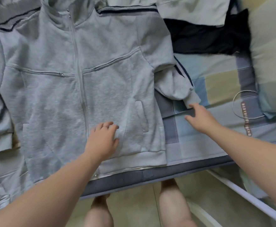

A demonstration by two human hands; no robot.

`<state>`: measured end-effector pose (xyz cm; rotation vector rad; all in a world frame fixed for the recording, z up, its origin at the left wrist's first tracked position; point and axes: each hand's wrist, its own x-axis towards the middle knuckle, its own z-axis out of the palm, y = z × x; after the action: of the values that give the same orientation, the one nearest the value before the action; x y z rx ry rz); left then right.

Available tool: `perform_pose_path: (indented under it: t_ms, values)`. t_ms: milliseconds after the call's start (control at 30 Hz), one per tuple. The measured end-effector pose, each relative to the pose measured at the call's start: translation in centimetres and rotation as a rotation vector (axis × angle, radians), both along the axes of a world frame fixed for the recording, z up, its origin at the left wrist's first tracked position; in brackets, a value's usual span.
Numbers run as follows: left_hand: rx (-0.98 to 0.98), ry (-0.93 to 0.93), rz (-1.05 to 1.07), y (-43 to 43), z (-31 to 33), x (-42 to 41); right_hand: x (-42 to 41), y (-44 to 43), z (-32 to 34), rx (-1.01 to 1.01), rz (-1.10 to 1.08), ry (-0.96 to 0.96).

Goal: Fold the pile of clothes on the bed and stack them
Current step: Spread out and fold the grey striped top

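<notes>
Two bare legs [171, 202] stand on the pale floor [134, 210] against the near edge of the bed [150, 176], and two forearms reach forward over it. One grey zip hoodie [60, 95] lies flat and front-up on the patchwork sheet [199, 145], filling the left and centre of the bed. Its long axis runs from the near edge to the far side: hem band toward the person, collar pointing away. One central zip [80, 76], closed, follows that axis. Two zipped chest pockets [42, 73] slant toward the zip, one on each side. One slit pocket [142, 117] shows on the lower right panel. The sleeve [173, 79] on the person's right bends downward beside the body, with its cuff [192, 99] lying on the sheet. The left hand [103, 141] rests palm-down on the lower front, just right of the zip, fingers relaxed and spread, gripping nothing; one ring [104, 126] is on a finger. The right hand [201, 118] is extended over the sheet with fingers loose and unclenched, fingertips at the cuff; whether they touch it cannot be determined. One black garment [207, 38] lies beyond the sleeve, partly under one pale garment [191, 9]. One pillow [271, 54] sits at the far right, with one loop of white cable [235, 104] beside it.
</notes>
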<state>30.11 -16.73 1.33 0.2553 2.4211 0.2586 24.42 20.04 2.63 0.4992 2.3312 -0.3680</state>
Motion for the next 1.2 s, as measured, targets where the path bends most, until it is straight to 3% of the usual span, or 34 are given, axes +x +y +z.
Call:
perform_pose_path:
  t_ms: [133,233,300,500,733,867,1000,1067,1200]
  values:
    - [0.090,0.064,0.003,9.1,-2.0,-3.7,-2.7,3.4,-2.4,-0.101,-0.139,0.086]
    - [0.128,0.093,0.066,15.0,-3.3,-6.6,-5.2,4.4,-4.4,-0.268,-0.502,0.227]
    - [0.111,0.043,0.140,17.4,-4.1,-7.7,-6.9,5.0,-5.9,-0.316,-0.615,0.253]
    - [0.029,-0.101,0.158,18.4,-5.5,-8.6,-8.0,7.5,-6.0,-0.464,-0.623,0.195]
    - [-0.031,0.014,0.246,21.1,0.0,-11.8,-11.9,17.3,4.5,-0.129,-0.344,0.602]
    - [-0.003,0.164,0.255,24.7,2.7,-15.2,-14.0,21.2,8.7,-0.072,-0.188,0.700]
    - [-0.002,0.168,0.175,29.3,3.5,-18.0,-15.2,23.1,9.8,0.002,-0.069,0.759]
    - [-0.015,0.174,0.126,31.0,3.0,-19.3,-15.4,23.7,8.8,0.076,-0.031,0.672]
    - [0.035,0.227,0.083,32.0,1.3,-21.6,-14.9,23.5,6.2,0.156,-0.056,0.307]
